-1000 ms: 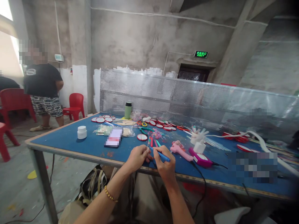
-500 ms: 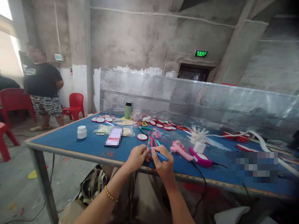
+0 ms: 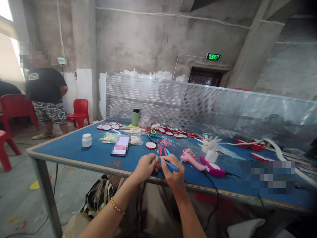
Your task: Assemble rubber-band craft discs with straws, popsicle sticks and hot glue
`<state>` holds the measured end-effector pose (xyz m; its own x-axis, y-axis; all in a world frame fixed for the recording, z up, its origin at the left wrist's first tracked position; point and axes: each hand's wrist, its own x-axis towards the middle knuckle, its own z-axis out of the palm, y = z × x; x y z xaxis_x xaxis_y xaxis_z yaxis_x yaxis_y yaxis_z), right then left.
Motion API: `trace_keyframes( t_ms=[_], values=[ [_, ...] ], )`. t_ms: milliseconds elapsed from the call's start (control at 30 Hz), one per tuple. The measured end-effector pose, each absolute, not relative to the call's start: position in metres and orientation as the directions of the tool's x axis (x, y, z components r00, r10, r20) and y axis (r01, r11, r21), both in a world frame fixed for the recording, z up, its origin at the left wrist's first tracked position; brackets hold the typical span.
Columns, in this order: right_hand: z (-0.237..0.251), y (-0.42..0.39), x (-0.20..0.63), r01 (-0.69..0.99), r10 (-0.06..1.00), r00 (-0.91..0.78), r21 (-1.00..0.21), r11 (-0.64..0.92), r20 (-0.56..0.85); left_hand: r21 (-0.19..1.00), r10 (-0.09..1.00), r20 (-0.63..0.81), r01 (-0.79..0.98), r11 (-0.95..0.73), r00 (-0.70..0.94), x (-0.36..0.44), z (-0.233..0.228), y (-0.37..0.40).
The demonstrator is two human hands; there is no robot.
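Note:
My left hand (image 3: 146, 168) is closed in a pinch at the table's front edge, with a thin pale stick (image 3: 157, 152) rising from its fingertips. My right hand (image 3: 174, 173) grips a blue pen (image 3: 171, 165) like a writing tool, its tip end close to the left fingertips. The fingers hide the lower part of the stick and whatever lies between the hands. Just beyond them lie several coloured pens (image 3: 160, 150), red, pink and green. A round red-rimmed mirror (image 3: 151, 145) lies behind the left hand.
A pink glue gun (image 3: 194, 161) and a magenta device (image 3: 211, 168) with cords lie right of my hands. Further left are a phone (image 3: 121, 145) and a white jar (image 3: 87, 140). A green bottle (image 3: 135, 117) stands near the perforated metal panel (image 3: 153, 96). Another person (image 3: 47, 89) stands at far left.
Both hands stay in nearly the same place, with the stick and the blue pen still held. The pen has shifted very slightly to the right.

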<state>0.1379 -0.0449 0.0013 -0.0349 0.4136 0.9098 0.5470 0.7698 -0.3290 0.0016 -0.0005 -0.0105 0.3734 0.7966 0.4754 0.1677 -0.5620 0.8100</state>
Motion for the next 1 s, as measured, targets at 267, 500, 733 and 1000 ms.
trace_keyframes(
  t_ms=[267, 500, 733, 1000],
  values=[
    [-0.0002, -0.0461, 0.139, 0.561, 0.455, -0.02, -0.367, 0.742, 0.89, 0.813, 0.803, 0.465, 0.178, -0.554, 0.373, 0.0014, -0.0127, 0.0014],
    [-0.0026, -0.0453, 0.1394, 0.567, 0.427, 0.019, -0.362, 0.74, 0.904, 0.823, 0.804, 0.455, 0.163, -0.544, 0.383, 0.0019, -0.0145, 0.0033],
    [-0.0001, -0.0444, 0.1387, 0.558, 0.426, -0.023, -0.342, 0.756, 0.904, 0.817, 0.799, 0.468, 0.16, -0.554, 0.379, 0.0023, -0.0133, 0.0016],
    [-0.0025, -0.0448, 0.1392, 0.562, 0.429, -0.006, -0.351, 0.749, 0.903, 0.816, 0.798, 0.47, 0.161, -0.556, 0.377, 0.0017, -0.0129, 0.0021]
  ],
)
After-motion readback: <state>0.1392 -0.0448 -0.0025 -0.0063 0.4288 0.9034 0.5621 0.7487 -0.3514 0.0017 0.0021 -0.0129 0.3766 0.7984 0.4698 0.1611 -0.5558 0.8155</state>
